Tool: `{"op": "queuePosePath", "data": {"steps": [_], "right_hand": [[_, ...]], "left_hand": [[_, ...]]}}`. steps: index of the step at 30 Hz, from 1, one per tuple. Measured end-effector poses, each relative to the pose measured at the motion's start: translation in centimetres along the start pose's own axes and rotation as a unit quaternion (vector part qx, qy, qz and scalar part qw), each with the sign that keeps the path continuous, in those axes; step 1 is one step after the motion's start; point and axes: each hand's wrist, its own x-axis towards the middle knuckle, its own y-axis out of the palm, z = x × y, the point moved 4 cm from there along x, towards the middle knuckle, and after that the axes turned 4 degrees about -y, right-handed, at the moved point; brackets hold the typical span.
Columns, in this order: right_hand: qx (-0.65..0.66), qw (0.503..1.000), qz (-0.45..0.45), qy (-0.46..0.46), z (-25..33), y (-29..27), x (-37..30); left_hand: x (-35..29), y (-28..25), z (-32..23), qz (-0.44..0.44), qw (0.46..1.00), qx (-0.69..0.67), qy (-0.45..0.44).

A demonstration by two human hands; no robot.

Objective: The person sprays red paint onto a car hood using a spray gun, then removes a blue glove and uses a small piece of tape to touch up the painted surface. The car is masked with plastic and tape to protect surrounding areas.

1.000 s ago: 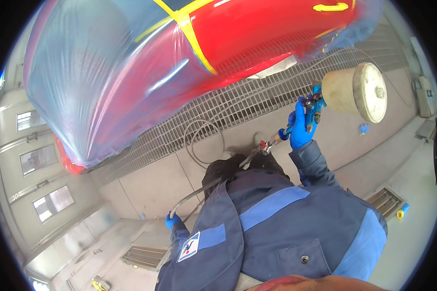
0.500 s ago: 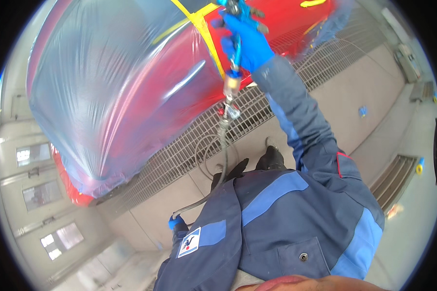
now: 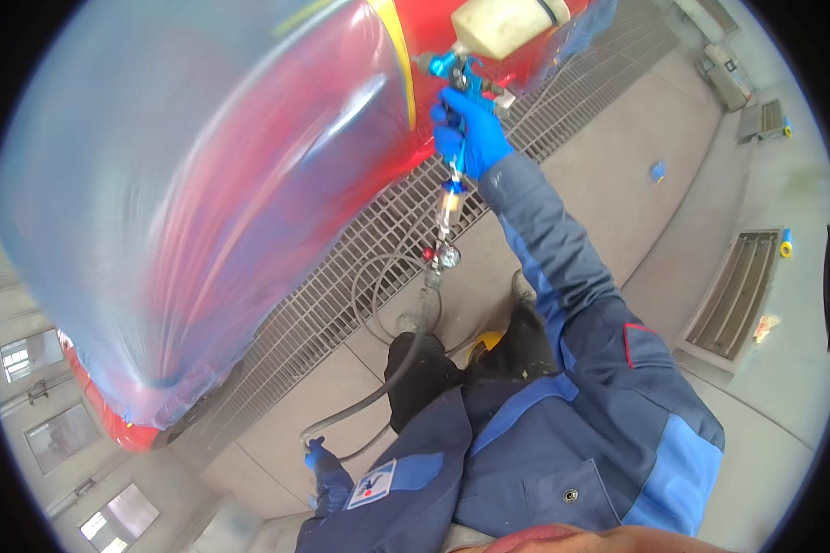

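My right hand [image 3: 468,129] has its grip wrapped around the spray gun [image 3: 461,78], raised against the red car [image 3: 277,184] under plastic sheeting [image 3: 138,212]. My left hand [image 3: 321,456], low beside me, is closed on the hose [image 3: 378,392].

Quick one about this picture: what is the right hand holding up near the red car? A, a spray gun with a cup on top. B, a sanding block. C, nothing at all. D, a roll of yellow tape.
A: the right hand, in a blue glove, grips a blue spray gun with a pale cup on top, raised beside the red car.
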Motion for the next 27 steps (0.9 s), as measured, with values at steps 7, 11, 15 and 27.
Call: {"op": "queuePosePath", "data": {"steps": [7,11,15,27], "right_hand": [[-0.012,0.997,-0.073,0.036,-18.9,-21.4,1.9],[0.052,0.989,-0.135,0.031,-30.4,-31.9,5.4],[0.097,0.978,-0.181,0.032,-39.2,-38.8,8.9],[-0.069,0.899,-0.433,0.006,-35.7,-45.0,-4.0]], "left_hand": [[-0.3,5.9,-2.6,-0.008,0.98,0.103,0.171],[-0.4,10.5,-3.8,-0.029,0.956,0.135,0.259],[-0.2,12.6,-2.1,-0.026,0.967,0.148,0.204],[-2.8,7.7,-1.6,-0.062,0.984,0.162,0.043]]}}
